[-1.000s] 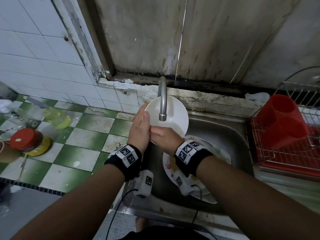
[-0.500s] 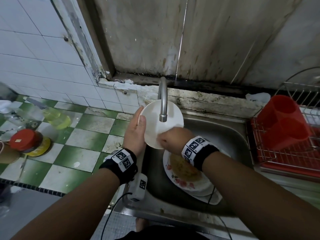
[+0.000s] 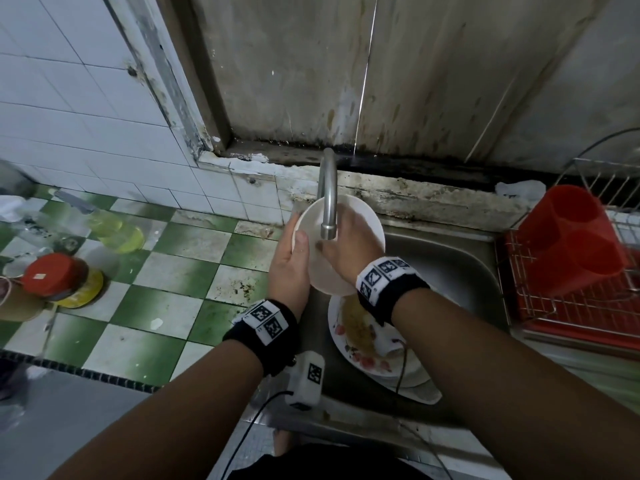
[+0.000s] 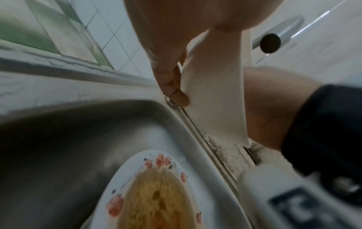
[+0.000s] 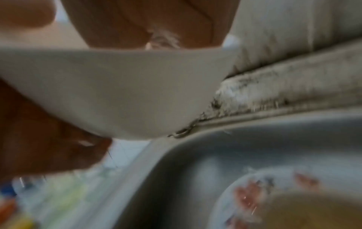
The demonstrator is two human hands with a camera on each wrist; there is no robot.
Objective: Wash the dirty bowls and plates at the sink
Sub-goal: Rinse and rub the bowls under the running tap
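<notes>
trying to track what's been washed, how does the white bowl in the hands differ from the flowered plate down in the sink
The white bowl is plain, deep and held tilted under the tap by the left hand, with the right hand inside it. The flowered plate is flat, lies in the sink on other dishes, and carries yellowish food residue. The bowl shows no such residue. Both are white crockery.

Home kitchen: steel sink w/ tap, tiled counter, red dish rack.

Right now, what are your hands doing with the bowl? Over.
Left hand grips white bowl by its rim, under the faucet. Right hand inside bowl, rubbing. Dirty plates wait in sink below. Nothing in the way.
</notes>
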